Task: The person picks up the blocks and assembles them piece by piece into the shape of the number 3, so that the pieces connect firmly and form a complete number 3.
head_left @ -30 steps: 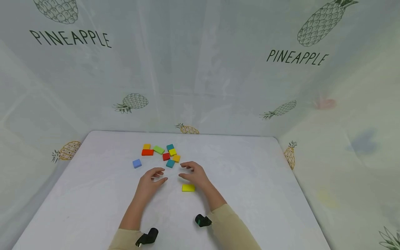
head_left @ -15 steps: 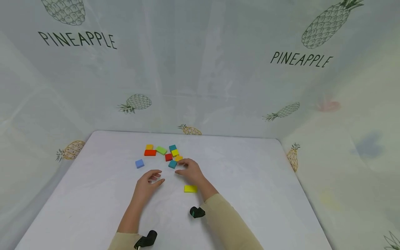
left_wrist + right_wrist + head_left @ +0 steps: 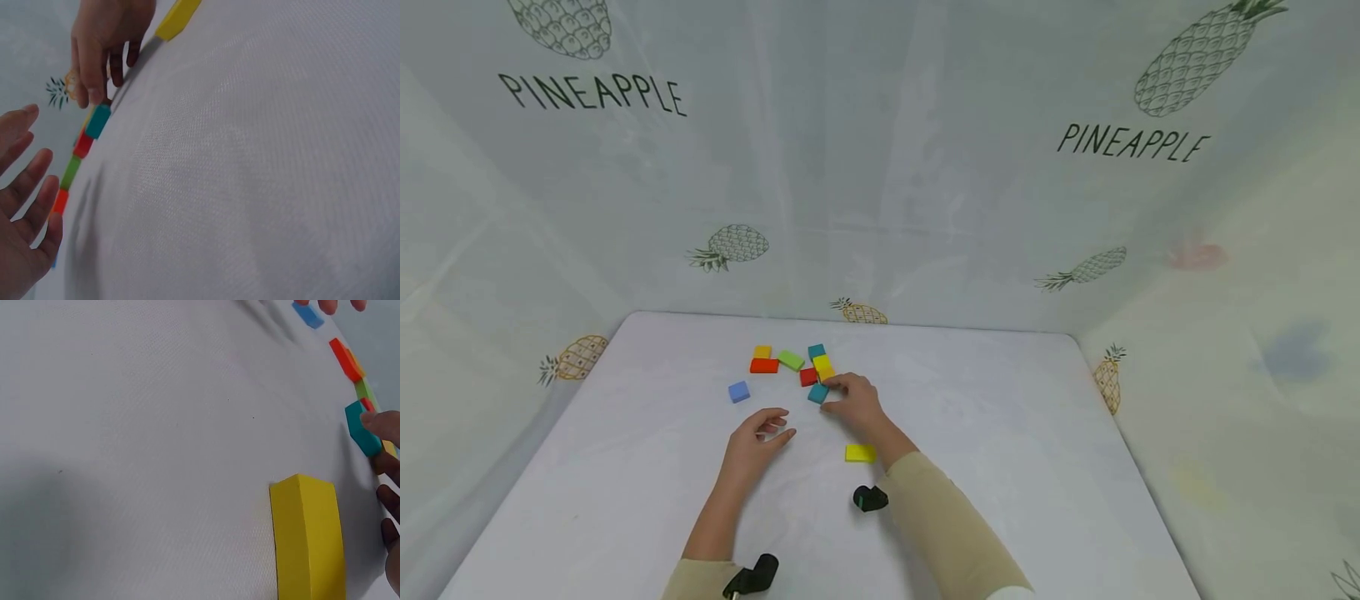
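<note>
My right hand point(image 3: 857, 404) has its thumb and index finger at opposite sides of the near teal block point(image 3: 818, 393), pinching it on the table. In the right wrist view the thumb lies against that teal block point(image 3: 364, 430). Just beyond are a red block point(image 3: 808, 377), a yellow and an orange block point(image 3: 826, 374) that touch, and a far teal block point(image 3: 816, 352). My left hand point(image 3: 756, 437) hovers with relaxed, spread fingers, holding nothing; the left wrist view shows it point(image 3: 25, 206) apart from the blocks.
A long yellow block point(image 3: 859, 453) lies below my right hand. Farther left are a blue block point(image 3: 739, 392), a long red block point(image 3: 764, 366) touching an orange one point(image 3: 763, 352), and a green block point(image 3: 791, 360). A printed curtain point(image 3: 880, 167) hangs behind the white table point(image 3: 1000, 433).
My right hand has moved left and forward to the near teal block. The orange block now sits flush with the small yellow one. My left hand has barely moved.
</note>
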Tool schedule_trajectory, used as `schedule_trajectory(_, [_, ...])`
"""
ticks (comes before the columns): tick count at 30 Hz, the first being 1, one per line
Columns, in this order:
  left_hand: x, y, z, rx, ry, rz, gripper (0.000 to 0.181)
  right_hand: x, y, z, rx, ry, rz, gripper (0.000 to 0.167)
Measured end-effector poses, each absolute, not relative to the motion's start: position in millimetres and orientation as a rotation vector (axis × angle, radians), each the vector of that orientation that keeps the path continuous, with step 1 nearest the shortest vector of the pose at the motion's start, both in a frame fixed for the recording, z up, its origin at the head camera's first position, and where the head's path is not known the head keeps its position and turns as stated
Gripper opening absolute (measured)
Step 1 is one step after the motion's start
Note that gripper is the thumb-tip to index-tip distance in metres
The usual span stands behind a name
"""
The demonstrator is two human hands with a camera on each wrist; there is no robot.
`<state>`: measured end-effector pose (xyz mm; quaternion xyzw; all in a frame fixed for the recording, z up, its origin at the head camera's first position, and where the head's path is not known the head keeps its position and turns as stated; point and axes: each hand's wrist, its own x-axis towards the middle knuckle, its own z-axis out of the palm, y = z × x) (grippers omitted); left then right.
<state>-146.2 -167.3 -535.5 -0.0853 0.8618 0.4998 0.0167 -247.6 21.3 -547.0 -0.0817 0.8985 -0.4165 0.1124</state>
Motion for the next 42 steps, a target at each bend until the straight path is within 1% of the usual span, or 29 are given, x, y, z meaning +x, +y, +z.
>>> schedule_trajectory(13, [-146,-167,-539,-0.272,2.680,1.566,0.040,-252,13,-547,-0.366,2.710,-0.961,0.041])
schedule_trajectory(18, [-145,-167,-540,-0.282,2.668,1.581,0.039,-252,13,-546,-0.402,2.717,-0.927,0.042])
schedule_trajectory(26, [-145,-163,-542,-0.280,2.664,1.577,0.038,-251,18,-550,-0.435,2.693,-1.009,0.032])
schedule_trajectory(42, [-147,-136,-544,-0.197,2.647,1.566,0.038,-233,61,-546,-0.330,2.552,-1.296,0.030])
